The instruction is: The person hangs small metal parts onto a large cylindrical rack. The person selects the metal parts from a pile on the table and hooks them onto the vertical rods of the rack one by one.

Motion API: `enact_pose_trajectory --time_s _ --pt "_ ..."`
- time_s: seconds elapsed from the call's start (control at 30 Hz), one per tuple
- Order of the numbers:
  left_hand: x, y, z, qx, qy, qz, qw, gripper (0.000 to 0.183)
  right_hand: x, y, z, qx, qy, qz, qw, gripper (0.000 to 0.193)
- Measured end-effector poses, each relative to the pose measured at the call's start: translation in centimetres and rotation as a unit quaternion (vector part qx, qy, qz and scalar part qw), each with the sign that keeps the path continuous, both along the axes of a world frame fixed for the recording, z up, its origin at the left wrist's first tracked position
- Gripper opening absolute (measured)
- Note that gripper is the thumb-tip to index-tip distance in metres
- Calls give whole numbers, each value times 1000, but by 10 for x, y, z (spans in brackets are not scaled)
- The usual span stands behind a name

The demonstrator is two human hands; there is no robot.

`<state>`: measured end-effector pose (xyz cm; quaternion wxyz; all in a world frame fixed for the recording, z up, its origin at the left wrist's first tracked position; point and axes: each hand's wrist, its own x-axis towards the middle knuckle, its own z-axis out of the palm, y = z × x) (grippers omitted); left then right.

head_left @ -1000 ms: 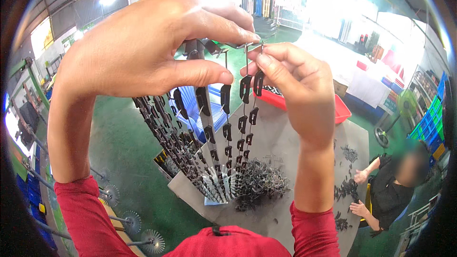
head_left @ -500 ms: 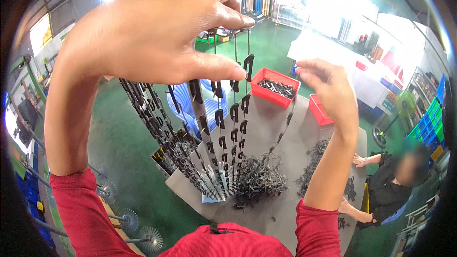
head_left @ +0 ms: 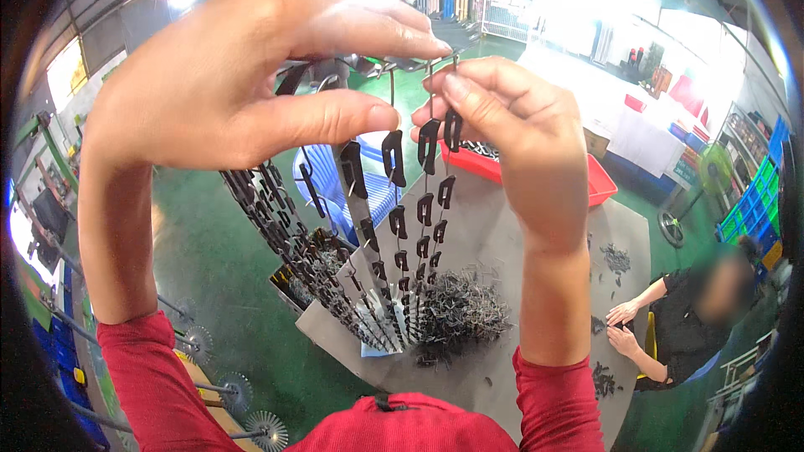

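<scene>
Two hands (head_left: pixel 368 92) hang clips (head_left: pixel 429 134); grey table (head_left: pixel 536 285), green floor (head_left: pixel 209 259) below.

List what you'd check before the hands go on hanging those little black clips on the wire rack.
1. Right hand pinches a black clip at the wire: ok.
2. Left hand steadies the rack top: ok.
3. Clip fully hooked on: cannot tell.
4. Hanging strings of clips untangled: ok.
5. Pile of loose clips on the grey table: ok.
6. Seated person's hands away from the rack: ok.

Right hand (head_left: pixel 511 142) has risen back to the hanging clips (head_left: pixel 429 138)
</scene>
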<state>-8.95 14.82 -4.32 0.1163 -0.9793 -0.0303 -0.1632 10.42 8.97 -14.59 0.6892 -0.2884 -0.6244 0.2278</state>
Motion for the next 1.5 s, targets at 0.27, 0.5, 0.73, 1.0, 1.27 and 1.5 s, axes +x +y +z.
enact_pose_trajectory --time_s 0.27,0.5,0.73,1.0,1.27,1.5 --pt "6 -3 -5 34 -14 14 999 52 3 1 -3 22 -3 -53 998 17" --pt "3 -7 -5 48 -7 24 999 50 31 -1 -15 4 108 -96 989 17" --pt "3 -6 -14 24 -37 59 997 55 72 4 -32 -212 -169 -215 938 23" --pt "0 -6 -7 -51 -20 48 997 75 30 -6 -28 -50 -133 -167 976 26" --pt "-3 -13 -14 -9 -30 -27 999 60 -16 -21 -14 -18 11 -50 999 19" --pt "-3 -22 -24 -43 -42 -28 998 58 -23 -34 -18 -16 -18 -128 992 16"
